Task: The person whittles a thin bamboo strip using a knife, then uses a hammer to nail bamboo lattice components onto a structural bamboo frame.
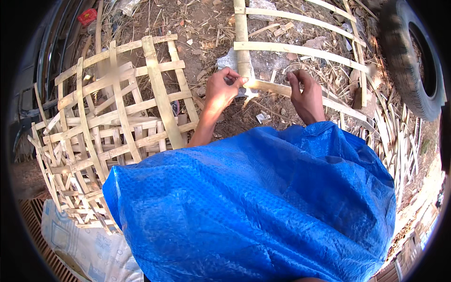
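Note:
My left hand (pixel 222 91) is closed in a pinch, its thumb and forefinger at the end of a split bamboo strip (pixel 270 87). That end meets the lower end of a thicker bamboo piece (pixel 242 35), which runs away from me. Over the same strip, farther right, is my right hand (pixel 307 96) with curled fingers and raised thumb; whatever it grips is too small or hidden to make out. More flat strips (pixel 300 48) cross the thicker piece in an open frame. A blue woven plastic sheet (pixel 253 202) covers my lap.
A woven bamboo lattice basket (pixel 120 110) stands at my left. On the right are a black tyre (pixel 413 61) and a heap of loose bamboo strips (pixel 399 141). Shavings and dry leaves litter the dirt ground (pixel 188 23). A pale patterned sheet (pixel 94 249) lies at lower left.

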A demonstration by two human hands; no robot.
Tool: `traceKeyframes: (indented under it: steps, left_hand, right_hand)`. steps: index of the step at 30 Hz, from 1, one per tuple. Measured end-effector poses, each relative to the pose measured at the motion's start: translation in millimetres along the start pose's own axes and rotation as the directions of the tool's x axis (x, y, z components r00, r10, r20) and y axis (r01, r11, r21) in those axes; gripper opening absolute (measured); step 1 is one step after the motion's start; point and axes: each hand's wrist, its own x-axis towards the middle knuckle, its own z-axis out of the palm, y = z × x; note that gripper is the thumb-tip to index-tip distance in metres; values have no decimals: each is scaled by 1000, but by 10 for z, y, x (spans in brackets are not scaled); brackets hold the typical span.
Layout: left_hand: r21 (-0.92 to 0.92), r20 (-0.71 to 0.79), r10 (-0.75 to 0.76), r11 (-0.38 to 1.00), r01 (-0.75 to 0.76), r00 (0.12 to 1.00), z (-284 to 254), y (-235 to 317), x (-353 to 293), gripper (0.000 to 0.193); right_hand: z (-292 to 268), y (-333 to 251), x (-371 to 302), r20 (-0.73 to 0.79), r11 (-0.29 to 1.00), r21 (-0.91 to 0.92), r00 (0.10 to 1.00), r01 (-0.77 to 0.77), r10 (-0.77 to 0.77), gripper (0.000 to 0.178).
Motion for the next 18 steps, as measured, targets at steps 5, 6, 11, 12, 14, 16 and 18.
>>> traceKeyframes:
  steps: [5, 6, 11, 12, 14, 16, 18]
  left_hand:
    - [-52, 12, 32, 998, -31, 999, 141, 67, 63, 30]
    - [-41, -7, 61, 997, -61, 998, 155, 35, 66, 30]
    - [-108, -10, 35, 994, -36, 999, 105, -18, 18, 30]
    - [-137, -7, 21, 990, -22, 1000, 101, -28, 7, 30]
    - [-64, -41, 36, 997, -39, 999, 102, 30, -35, 30]
    - [25, -120, 162, 987, -160, 980, 109, 12, -53, 30]
    - [9, -110, 174, 985, -174, 978, 125, 16, -41, 29]
  right_hand:
    - [358, 420, -14, -74, 945, -320, 996, -61, 39, 25]
    - [351, 573, -23, -63, 936, -334, 994, -110, 94, 24]
    - [172, 510, -35, -98, 924, -383, 995, -24, -15, 23]
    - [193, 554, 30, -87, 927, -375, 996, -8, -27, 23]
    - [224, 654, 215, -77, 933, -360, 995, 25, -57, 23]
    - [286, 806, 260, -86, 928, -371, 994, 27, -63, 24]
    - [296, 835, 252, -105, 923, -382, 990, 44, -91, 25]
